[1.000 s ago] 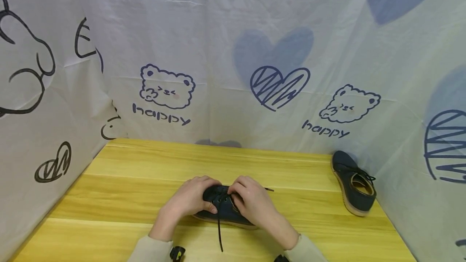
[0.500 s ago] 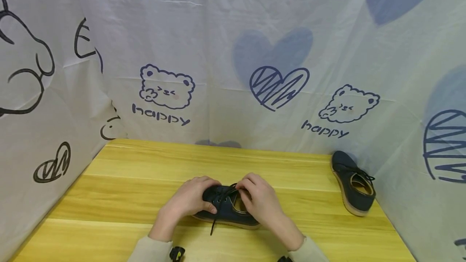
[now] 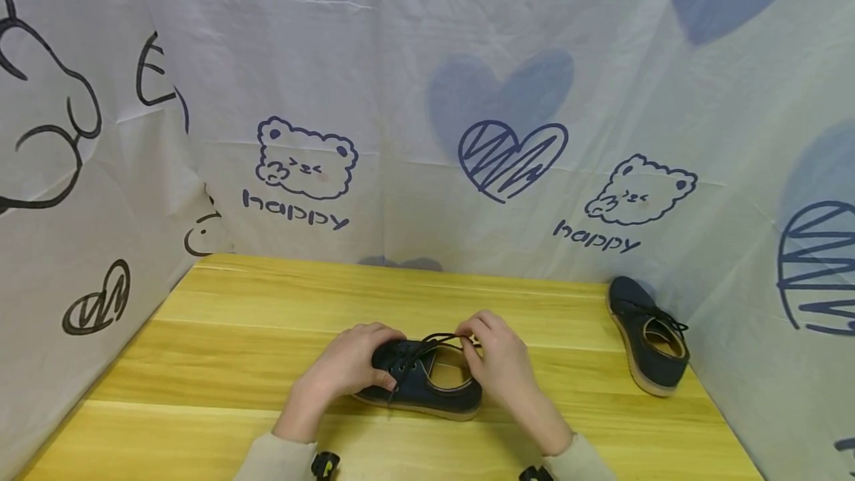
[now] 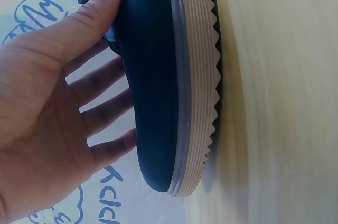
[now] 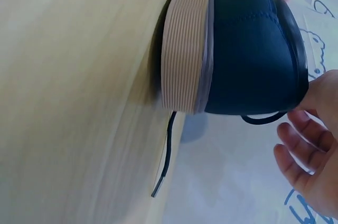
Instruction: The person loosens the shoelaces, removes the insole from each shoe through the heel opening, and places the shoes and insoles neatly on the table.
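A dark navy lace-up shoe [image 3: 424, 396] with a tan ridged sole lies on the table, toe to the left. Across its toe, my left hand [image 3: 344, 364] grips the shoe, the thumb on the near side by the laces and the fingers on the far side. Over the shoe's opening, my right hand [image 3: 504, 362] pinches the black shoelace [image 3: 439, 336], which stretches right from the eyelets. In the right wrist view, the heel [image 5: 248, 55] hides part of the lace, and a loose lace end [image 5: 168, 150] lies past the sole. The right fingertips are partly hidden there.
A matching navy shoe [image 3: 651, 344], its lace tied, stands at the right edge of the yellow wooden table [image 3: 234, 332]. White cloth [image 3: 401, 80] printed with hearts and bears hangs behind the table and at both sides.
My right hand has moved right, drawing the shoelace with it across the shoe's opening. The lace end hanging over the near side has shortened. My left hand has stayed on the toe.
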Demonstrator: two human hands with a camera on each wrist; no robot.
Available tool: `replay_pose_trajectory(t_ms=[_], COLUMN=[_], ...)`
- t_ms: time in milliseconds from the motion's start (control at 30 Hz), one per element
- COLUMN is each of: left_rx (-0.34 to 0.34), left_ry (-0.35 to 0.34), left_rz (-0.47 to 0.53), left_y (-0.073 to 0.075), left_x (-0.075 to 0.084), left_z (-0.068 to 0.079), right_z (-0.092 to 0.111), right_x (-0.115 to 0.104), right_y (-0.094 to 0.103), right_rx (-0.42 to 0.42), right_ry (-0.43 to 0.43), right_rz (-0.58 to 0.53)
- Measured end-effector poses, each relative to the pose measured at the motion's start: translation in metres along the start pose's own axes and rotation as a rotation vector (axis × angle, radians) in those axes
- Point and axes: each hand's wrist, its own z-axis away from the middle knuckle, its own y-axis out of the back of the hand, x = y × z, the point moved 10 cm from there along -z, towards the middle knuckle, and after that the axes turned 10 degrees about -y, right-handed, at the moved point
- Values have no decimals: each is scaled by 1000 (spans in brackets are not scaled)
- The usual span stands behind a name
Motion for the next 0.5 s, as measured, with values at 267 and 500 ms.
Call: replay_pose_trajectory(t_ms=[267, 500], left_rx=[3, -2], left_ry=[6, 17], left_rz=[1, 3], left_y=[0, 0], left_x=[0, -2], left_z=[1, 1], right_z=[1, 3], right_x=[9, 13], right_y=[-5, -9], right_rx=[-83, -114], right_ry=[-71, -97], right_rz=[42, 40])
